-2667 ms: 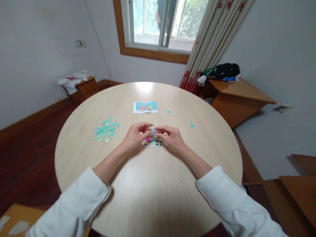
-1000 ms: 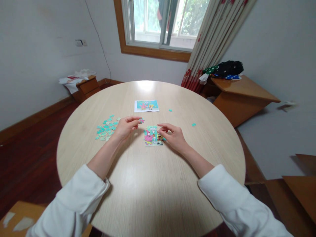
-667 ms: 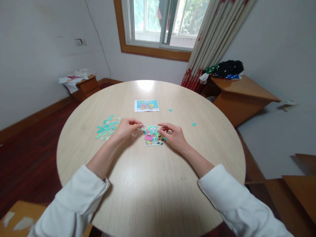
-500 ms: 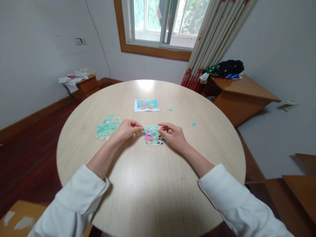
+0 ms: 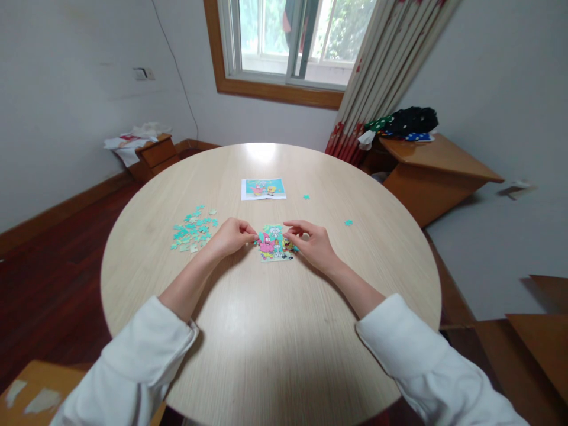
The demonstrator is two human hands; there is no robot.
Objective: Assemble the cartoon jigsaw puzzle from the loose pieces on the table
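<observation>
A partly assembled jigsaw puzzle [image 5: 277, 244] lies flat on the table, showing a pink starfish figure, a pale teal figure and a yellow one. At its left edge, my left hand [image 5: 235, 234] pinches a small puzzle piece [image 5: 256, 241], mostly covered by the fingertips. My right hand [image 5: 312, 241] holds the puzzle's right side, thumb and bent fingers on it, covering part of the yellow figure. Left of my left hand, loose teal and pale puzzle pieces [image 5: 191, 229] lie in a scattered heap.
The round wooden table [image 5: 266, 343] fills the middle. Beyond the puzzle lies a printed reference picture [image 5: 265, 189]. Two loose teal pieces, one farther back [image 5: 306, 197] and one to the right [image 5: 348, 223], lie apart. A wooden cabinet [image 5: 437, 177] with cloths stands at right.
My left hand has shifted slightly right, its fingers closer together at the puzzle's left edge. My right hand stays in place.
</observation>
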